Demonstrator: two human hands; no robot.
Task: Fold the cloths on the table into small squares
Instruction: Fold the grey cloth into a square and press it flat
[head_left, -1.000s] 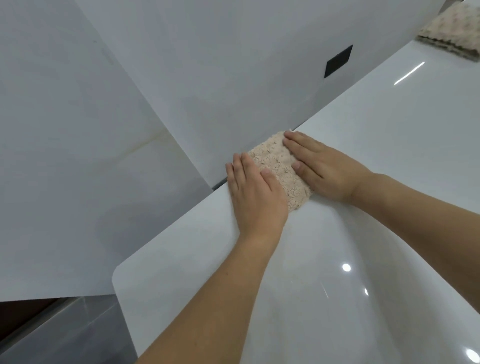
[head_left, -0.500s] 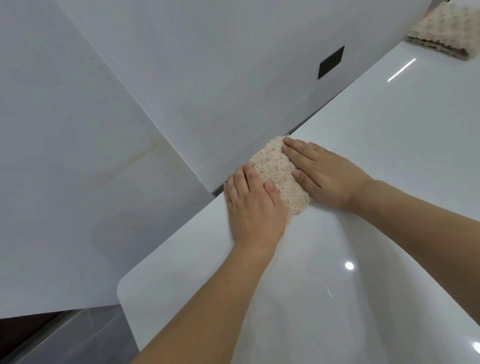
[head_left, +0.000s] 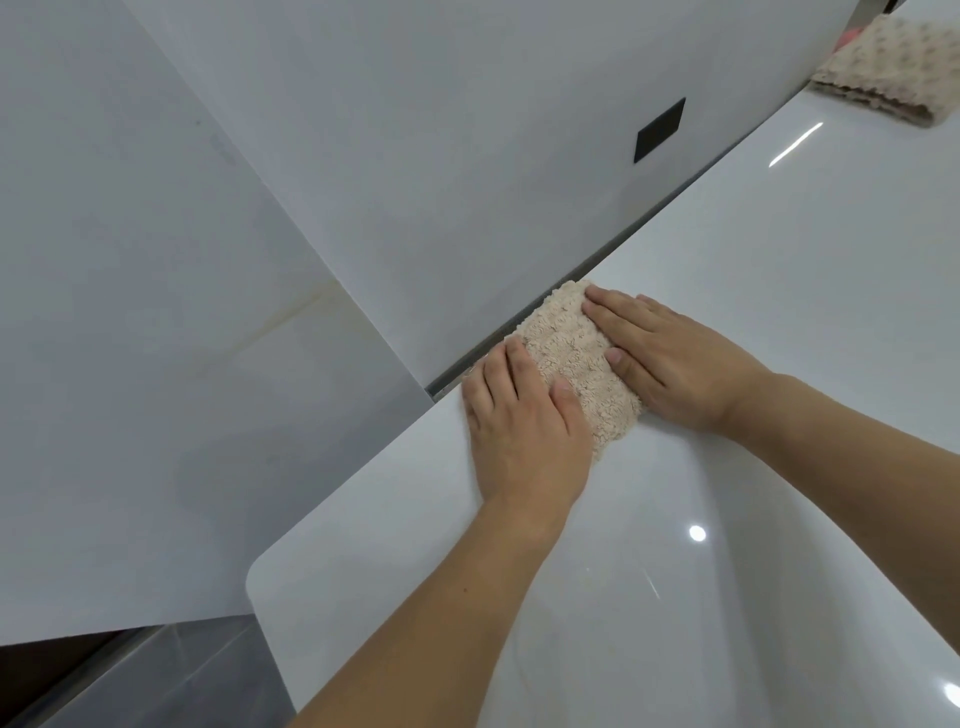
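Wall (head_left: 156, 312): pale panels, far left and behind the table.

Table (head_left: 779, 312): white, glossy, rounded near-left corner; its back edge runs close along the wall, with a dark gap between them.

Left hand (head_left: 524, 431): palm down, fingers straight and close together, flat on the tabletop. Its fingers and thumb lie over the left margin of the folded cloth; nothing is curled round or pinched.

Folded cloth (head_left: 576, 358): beige, nubbly pile, a small thick rectangle lying flat at the table's back edge, its far corner touching the gap by the wall. It sits between the two hands, covered along both long sides, bare down the middle strip and at the near corner.

Right hand (head_left: 670, 358): palm down, fingers extended and together, laid on the right margin of the folded cloth, thumb alongside; a flat press, no grasp.

Black square (head_left: 660, 130): on the wall panel, above and right of the hands.

Second cloth (head_left: 893, 67): beige, dotted texture, folded, at the far right end of the table, well apart from both hands. Something pink shows just behind it; it cannot be identified.
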